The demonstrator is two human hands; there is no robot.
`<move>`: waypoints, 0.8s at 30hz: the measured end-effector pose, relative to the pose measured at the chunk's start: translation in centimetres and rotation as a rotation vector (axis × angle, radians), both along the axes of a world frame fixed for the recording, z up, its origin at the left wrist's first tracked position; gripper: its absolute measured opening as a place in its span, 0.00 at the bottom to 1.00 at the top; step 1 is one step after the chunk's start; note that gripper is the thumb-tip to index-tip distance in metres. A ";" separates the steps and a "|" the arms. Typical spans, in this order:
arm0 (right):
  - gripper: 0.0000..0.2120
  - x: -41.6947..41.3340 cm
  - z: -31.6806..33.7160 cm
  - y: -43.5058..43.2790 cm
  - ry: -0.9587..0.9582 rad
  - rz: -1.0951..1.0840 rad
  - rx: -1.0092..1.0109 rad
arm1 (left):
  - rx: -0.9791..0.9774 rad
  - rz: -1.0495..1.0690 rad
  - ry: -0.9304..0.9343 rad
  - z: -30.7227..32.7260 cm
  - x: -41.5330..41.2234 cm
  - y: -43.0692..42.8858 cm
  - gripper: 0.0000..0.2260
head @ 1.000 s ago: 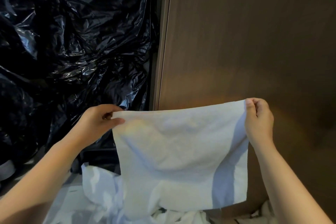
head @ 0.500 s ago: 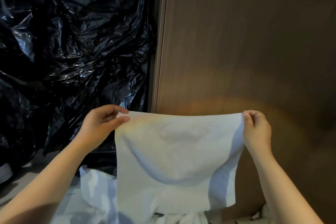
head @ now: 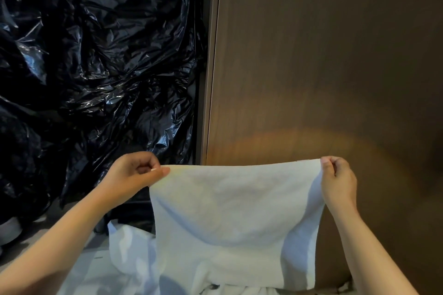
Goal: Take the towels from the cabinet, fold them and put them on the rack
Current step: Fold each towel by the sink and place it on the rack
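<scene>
Towel (head: 230, 218): hangs in the middle, low in the view, held up by its two top corners.
Left hand (head: 134, 175): at the towel's top left corner, pinching it.
Right hand (head: 338, 179): at the towel's top right corner, pinching it.
Plastic bags (head: 96, 67): behind the left hand, filling the left side.
Door panel (head: 323, 55): behind the towel and the right hand, filling the right side.
Frame strip (head: 212, 79): upright between the plastic bags and the door panel.
Pile of cloth (head: 129, 254): at the bottom, under and behind the towel, spreading out to its left.

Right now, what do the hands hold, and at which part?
A white towel: left hand pinches its top left corner, right hand its top right corner.
</scene>
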State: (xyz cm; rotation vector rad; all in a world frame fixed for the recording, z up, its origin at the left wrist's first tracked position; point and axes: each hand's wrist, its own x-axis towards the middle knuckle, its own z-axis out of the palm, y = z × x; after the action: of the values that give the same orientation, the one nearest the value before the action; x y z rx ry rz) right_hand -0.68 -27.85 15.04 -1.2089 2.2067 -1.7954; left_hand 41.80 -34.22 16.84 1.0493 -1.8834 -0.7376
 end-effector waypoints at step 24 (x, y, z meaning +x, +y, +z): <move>0.17 1.4 1.2 1.7 0.133 0.037 0.160 | 0.006 0.182 0.233 2.3 -6.6 0.7 0.12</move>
State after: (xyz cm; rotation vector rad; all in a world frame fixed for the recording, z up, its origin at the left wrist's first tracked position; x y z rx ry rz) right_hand 0.69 -26.15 16.21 -1.3600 2.3287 -1.5323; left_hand 35.22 -33.53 19.13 1.0733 -1.5672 -0.7263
